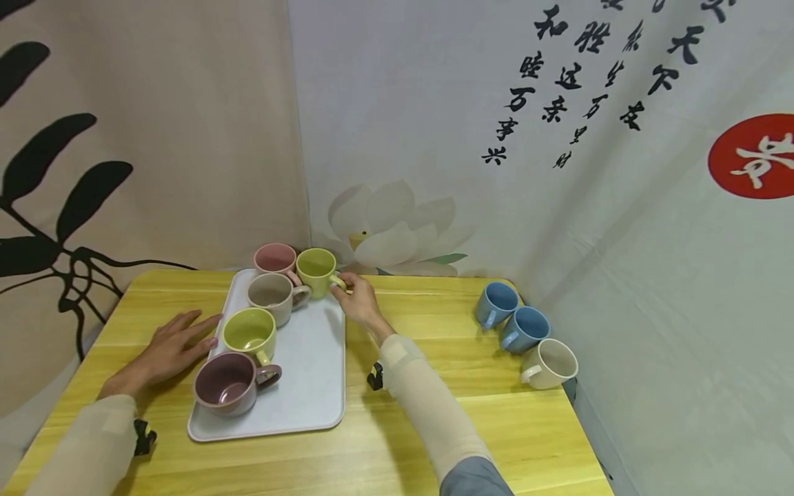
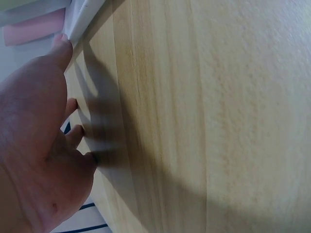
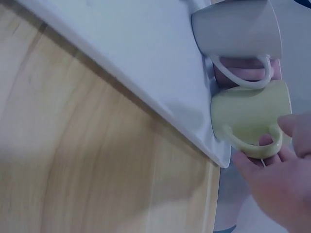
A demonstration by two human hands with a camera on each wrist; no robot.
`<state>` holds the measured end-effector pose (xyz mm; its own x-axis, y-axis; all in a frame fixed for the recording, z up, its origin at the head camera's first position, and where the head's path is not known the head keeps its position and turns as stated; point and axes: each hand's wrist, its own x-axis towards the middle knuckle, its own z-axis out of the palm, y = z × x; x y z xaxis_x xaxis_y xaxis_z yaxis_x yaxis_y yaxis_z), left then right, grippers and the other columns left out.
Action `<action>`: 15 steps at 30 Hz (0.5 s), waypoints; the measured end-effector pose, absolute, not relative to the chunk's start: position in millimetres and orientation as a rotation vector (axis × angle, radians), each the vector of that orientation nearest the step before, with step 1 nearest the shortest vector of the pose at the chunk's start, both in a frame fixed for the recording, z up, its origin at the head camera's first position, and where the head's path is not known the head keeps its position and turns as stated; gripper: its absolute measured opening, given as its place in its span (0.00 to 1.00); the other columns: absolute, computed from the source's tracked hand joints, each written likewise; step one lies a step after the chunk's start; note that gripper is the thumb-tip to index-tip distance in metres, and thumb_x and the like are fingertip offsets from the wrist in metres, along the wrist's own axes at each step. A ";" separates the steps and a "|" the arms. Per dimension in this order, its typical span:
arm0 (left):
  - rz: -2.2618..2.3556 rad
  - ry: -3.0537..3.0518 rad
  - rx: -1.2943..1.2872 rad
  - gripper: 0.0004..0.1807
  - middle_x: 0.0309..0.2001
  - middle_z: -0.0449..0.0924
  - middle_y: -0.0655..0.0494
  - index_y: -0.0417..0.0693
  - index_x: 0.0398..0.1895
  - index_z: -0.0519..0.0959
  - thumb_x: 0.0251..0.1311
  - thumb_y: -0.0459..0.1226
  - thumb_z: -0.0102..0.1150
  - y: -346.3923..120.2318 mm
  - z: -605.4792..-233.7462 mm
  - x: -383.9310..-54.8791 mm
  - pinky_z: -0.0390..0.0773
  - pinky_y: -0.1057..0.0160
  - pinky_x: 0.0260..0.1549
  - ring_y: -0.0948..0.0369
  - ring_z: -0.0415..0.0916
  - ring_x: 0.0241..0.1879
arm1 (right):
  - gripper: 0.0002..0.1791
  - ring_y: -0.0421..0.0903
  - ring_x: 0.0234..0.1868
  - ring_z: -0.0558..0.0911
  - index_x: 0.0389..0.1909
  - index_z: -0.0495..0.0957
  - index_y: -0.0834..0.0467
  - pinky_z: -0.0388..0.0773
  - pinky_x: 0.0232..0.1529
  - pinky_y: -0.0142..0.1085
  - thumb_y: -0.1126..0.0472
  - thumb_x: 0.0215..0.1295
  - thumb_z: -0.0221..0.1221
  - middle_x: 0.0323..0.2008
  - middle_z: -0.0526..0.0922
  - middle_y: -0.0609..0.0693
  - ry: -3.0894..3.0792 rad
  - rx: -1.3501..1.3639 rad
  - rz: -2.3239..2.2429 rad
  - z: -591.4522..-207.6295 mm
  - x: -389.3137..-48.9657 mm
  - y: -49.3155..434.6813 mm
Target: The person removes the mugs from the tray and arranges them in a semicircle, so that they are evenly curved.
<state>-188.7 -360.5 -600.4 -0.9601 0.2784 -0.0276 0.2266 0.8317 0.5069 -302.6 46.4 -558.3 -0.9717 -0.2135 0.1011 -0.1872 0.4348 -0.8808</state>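
I have the right grip (image 1: 362, 302) clamped on the handle (image 3: 253, 151) of the lime-green mug (image 1: 316, 281) at the far right corner of the white tray (image 1: 310, 386), probably because that handle points right, clear of the pink mug (image 1: 275, 258) beside it. The left grip (image 1: 174, 350) lies with fingers apart, thumb touching the tray's left edge, perhaps to steady it on the counter (image 1: 527, 441).

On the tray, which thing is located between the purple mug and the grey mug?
The near green mug stands between the purple mug and the grey mug; the head view shows this. The right hand holds the far green mug.
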 end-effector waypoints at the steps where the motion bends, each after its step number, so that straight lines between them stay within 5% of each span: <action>1: 0.789 2.908 0.399 0.37 0.85 0.51 0.16 0.47 0.89 0.63 0.87 0.52 0.55 -360.3 -600.7 -188.6 0.46 0.11 0.75 0.17 0.47 0.83 | 0.18 0.55 0.62 0.90 0.66 0.85 0.63 0.90 0.59 0.37 0.60 0.83 0.66 0.57 0.91 0.60 2.653 -0.348 -1.614 -558.6 -302.8 45.3; 8: 0.775 2.916 0.402 0.36 0.85 0.51 0.16 0.46 0.89 0.65 0.88 0.52 0.55 -360.3 -603.3 -189.0 0.49 0.12 0.75 0.17 0.48 0.82 | 0.13 0.40 0.43 0.89 0.58 0.91 0.62 0.85 0.42 0.27 0.62 0.80 0.70 0.47 0.94 0.58 2.615 -0.162 -1.758 -561.2 -302.8 37.9; 15: 0.776 2.927 0.417 0.36 0.84 0.52 0.16 0.47 0.89 0.65 0.88 0.52 0.55 -363.4 -604.2 -190.2 0.50 0.11 0.74 0.15 0.49 0.81 | 0.08 0.35 0.36 0.82 0.51 0.93 0.62 0.79 0.36 0.24 0.65 0.76 0.72 0.42 0.93 0.57 2.590 -0.002 -1.896 -565.0 -301.5 30.5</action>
<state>-190.2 -363.4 -604.2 -0.9593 0.2823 -0.0119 0.2393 0.8342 0.4968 -301.5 30.5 -565.0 -0.9977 0.0394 0.0557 -0.0412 0.3027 -0.9522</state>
